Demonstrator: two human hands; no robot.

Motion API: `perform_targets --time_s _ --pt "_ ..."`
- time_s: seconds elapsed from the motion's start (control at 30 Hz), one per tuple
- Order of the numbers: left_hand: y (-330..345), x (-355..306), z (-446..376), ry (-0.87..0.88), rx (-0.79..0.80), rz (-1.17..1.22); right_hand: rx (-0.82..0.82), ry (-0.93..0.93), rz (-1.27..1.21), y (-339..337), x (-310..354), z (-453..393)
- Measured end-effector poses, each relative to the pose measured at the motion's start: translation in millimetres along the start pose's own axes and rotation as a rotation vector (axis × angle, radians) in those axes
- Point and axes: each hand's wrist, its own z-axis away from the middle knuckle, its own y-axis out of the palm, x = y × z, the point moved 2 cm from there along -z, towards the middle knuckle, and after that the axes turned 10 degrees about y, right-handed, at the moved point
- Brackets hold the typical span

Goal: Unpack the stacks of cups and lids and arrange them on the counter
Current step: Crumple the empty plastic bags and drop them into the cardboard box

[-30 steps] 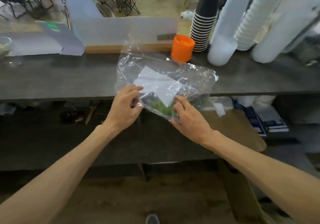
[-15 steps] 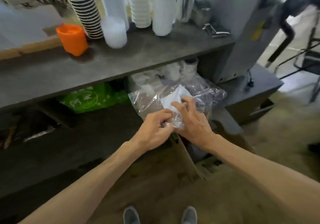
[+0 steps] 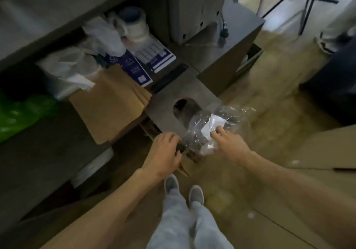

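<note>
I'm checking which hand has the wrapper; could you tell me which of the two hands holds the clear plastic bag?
The right hand pinches the clear plastic bag; the left hand grips something dark instead.

Clear plastic bag (image 3: 210,127) with a white paper slip (image 3: 212,125); brown paper bags (image 3: 107,106); green bag (image 3: 21,113); grey shoes (image 3: 171,183); purple-and-white packets (image 3: 154,56) with a grid pattern.

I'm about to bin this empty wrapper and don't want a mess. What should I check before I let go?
1. Right hand holds the plastic bag: ok.
2. Bag over the round hole in the grey lid: not ok, it is beside it.
3. Bag empty: not ok, white paper inside.
4. Left hand free: cannot tell, it grips something dark.
5. Shoes clear of the bin: ok.
</note>
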Motion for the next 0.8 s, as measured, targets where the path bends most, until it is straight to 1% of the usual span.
perform_targets --time_s 0.1,0.23,0.3,0.4,0.53,0.6,0.67,0.73,0.8 --pt "12 32 -11 -0.073 -0.015 -0.04 0.049 0.029 -0.035 27 20 -35" --pt "21 70 -22 -0.133 -0.011 -0.009 0.116 0.046 -0.013 66 48 -88" --pt "27 84 -21 -0.128 -0.021 -0.046 0.167 0.07 -0.006 80 59 -109" --pt "34 94 -15 -0.073 -0.012 -0.093 0.256 0.069 0.008 94 66 -125" --pt "34 88 -6 -0.067 -0.058 -0.049 0.248 0.032 0.025 84 62 -117" --pt "30 77 -7 -0.031 -0.028 -0.059 0.227 0.006 0.021 70 57 -108" --pt "27 63 -9 0.021 -0.009 -0.047 0.24 -0.025 0.035 53 54 -95" --pt "29 45 -12 0.078 0.0 -0.029 0.201 -0.032 0.06 40 53 -77" --pt "41 27 -13 0.138 0.045 -0.051 0.147 -0.02 0.035 31 51 -57"
